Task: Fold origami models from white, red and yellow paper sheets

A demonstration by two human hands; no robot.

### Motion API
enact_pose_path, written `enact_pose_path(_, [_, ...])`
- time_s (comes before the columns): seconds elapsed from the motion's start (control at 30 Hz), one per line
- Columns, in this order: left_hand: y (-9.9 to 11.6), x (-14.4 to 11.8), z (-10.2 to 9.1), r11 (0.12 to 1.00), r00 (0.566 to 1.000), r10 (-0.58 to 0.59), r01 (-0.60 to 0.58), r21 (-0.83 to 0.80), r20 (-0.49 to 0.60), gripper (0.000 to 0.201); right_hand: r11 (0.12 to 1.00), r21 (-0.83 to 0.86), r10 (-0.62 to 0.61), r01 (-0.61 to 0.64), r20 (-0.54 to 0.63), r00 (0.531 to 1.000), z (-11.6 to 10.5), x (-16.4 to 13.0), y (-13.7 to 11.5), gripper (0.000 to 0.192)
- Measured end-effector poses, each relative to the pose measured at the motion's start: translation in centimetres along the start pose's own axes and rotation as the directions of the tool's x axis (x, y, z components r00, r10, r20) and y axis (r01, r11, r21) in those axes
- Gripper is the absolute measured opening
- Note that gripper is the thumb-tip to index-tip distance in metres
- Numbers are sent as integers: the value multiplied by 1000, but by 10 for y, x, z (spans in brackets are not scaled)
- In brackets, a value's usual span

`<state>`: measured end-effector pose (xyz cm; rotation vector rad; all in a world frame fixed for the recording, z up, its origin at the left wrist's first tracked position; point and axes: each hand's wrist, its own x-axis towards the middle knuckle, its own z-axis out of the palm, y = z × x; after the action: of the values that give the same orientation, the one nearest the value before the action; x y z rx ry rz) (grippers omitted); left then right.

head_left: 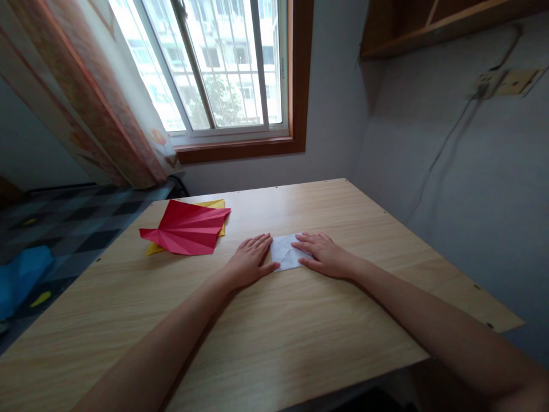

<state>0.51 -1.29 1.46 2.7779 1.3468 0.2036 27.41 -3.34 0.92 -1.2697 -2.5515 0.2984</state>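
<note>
Head view: looking down on a wooden table (274, 343), pale grain, pushed into a corner under a window (223, 63). Left hand (251, 260) flat on the tabletop, palm down, fingers straight and together, thumb tip touching the left edge of a small white folded paper (286, 252). Right hand (323, 253) likewise spread flat, fingers lying over the paper's right side and pressing it down; no pinch or curl from either hand, nothing lifted, just open palms bearing on the sheet. White paper lying between the two hands, near the middle of the table, creased, partly hidden under the right fingers. Further left and well apart, a red pleated paper (186, 232) fanned out, resting on top of a yellow paper (212, 205) showing only at its edges. No box, tray or bowl visible on the table. Patterned curtain (86, 97) hanging at the left of the window.
</note>
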Motion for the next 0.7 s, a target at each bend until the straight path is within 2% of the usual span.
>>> enact_pose_path(0.27, [4, -3, 1, 996, 1000, -2, 3, 92, -17, 75, 1000, 1, 17, -17, 17, 1000, -4, -1, -2, 49])
enact_pose_path(0.7, [8, -3, -5, 994, 995, -78, 73, 87, 64, 83, 1000, -27, 6, -5, 27, 1000, -5, 0, -1, 50])
